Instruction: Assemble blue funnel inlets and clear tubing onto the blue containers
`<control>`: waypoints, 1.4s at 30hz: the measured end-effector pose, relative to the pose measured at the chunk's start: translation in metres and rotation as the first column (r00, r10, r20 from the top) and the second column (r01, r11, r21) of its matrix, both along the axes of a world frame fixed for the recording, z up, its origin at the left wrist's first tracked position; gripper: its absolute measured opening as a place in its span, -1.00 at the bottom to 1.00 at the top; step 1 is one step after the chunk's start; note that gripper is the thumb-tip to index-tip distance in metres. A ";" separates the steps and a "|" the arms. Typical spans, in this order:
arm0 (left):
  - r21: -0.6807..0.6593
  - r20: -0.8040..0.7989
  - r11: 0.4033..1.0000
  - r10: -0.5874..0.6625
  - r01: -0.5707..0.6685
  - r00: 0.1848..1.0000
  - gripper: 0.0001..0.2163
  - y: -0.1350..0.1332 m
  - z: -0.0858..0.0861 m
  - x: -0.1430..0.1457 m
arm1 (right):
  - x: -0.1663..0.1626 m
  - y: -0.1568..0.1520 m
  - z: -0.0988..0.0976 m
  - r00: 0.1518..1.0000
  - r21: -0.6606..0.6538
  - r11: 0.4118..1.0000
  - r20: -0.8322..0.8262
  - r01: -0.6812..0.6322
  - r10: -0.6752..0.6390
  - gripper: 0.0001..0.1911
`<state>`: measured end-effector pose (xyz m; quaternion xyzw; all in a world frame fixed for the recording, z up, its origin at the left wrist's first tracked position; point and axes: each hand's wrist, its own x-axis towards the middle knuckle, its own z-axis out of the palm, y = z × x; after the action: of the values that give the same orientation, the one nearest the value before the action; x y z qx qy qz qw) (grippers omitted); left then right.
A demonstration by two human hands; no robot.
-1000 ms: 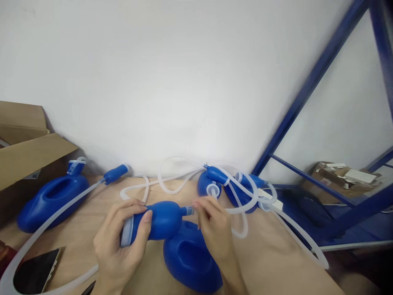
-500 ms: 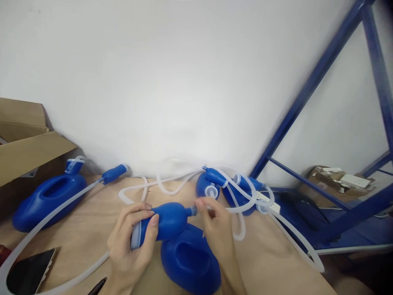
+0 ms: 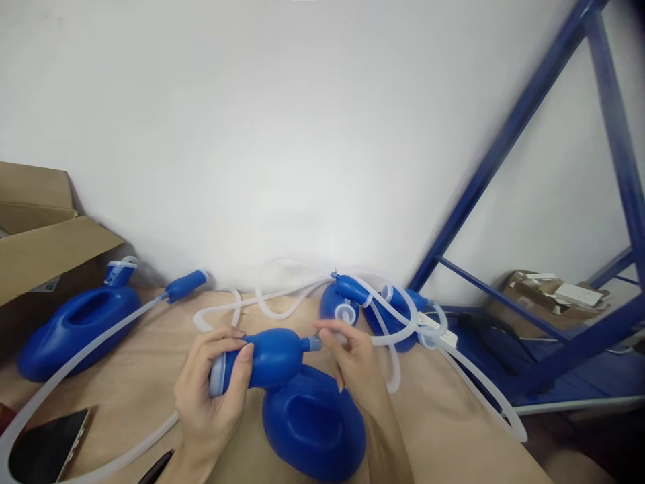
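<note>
My left hand [image 3: 209, 396] is wrapped round a blue rubber squeeze bulb [image 3: 269, 357], held level above the table. My right hand [image 3: 353, 366] pinches the end of a clear tube [image 3: 398, 339] at the bulb's narrow nozzle [image 3: 312, 344]. Directly under the bulb lies a blue plastic vessel [image 3: 312, 423] with its hollow side up. The tube trails off to the right over the table edge.
Another blue vessel [image 3: 75, 326] lies at the left beside a cardboard box [image 3: 45, 249]. More blue bulbs and tangled clear tubing [image 3: 367, 302] sit by the wall. A phone [image 3: 43, 454] and a pen [image 3: 156, 467] lie near the front. A blue metal rack [image 3: 504, 141] stands at the right.
Both hands with the bulb have shifted slightly right and up in view. The grip of each hand looks the same.
</note>
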<state>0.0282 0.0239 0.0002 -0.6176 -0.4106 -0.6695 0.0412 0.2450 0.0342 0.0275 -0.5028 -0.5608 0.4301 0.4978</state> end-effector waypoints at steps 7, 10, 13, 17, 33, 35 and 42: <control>0.117 -0.107 0.993 0.030 -0.018 0.994 -0.81 -0.002 0.002 0.007 | -0.016 0.001 -0.003 0.970 0.356 0.912 0.056 0.204 -0.239 -0.68; 0.138 -0.100 0.990 0.048 -0.033 0.994 -0.82 -0.004 0.003 0.004 | -0.019 0.001 -0.002 0.968 0.403 0.892 0.048 0.207 -0.247 -0.70; 0.076 -0.044 0.996 0.056 -0.052 0.997 -0.86 -0.007 0.005 0.001 | -0.018 0.000 -0.002 0.987 0.310 0.939 0.006 0.152 -0.162 -0.67; -0.046 0.065 0.998 0.046 -0.043 0.997 -0.90 -0.010 0.006 0.002 | -0.016 -0.004 -0.001 0.993 0.306 0.945 -0.003 0.112 -0.117 -0.67; -0.135 0.132 0.990 -0.029 0.047 0.991 -0.92 0.006 -0.007 0.003 | -0.001 0.000 -0.004 0.947 0.561 0.828 0.266 -0.002 -0.179 -0.81; -0.103 0.101 0.994 -0.026 0.036 0.995 -0.91 0.004 -0.007 0.006 | -0.006 0.001 -0.006 0.950 0.496 0.865 0.225 0.079 -0.216 -0.79; 0.114 -0.065 0.993 0.020 -0.013 0.998 -0.88 -0.003 -0.008 0.012 | -0.009 0.008 -0.009 0.976 0.188 0.967 0.106 0.170 -0.192 -0.64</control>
<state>0.0405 0.0211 -0.0077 -0.6328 -0.3754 -0.6705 0.0955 0.2364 0.0421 0.0181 -0.5310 -0.5782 0.2990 0.5425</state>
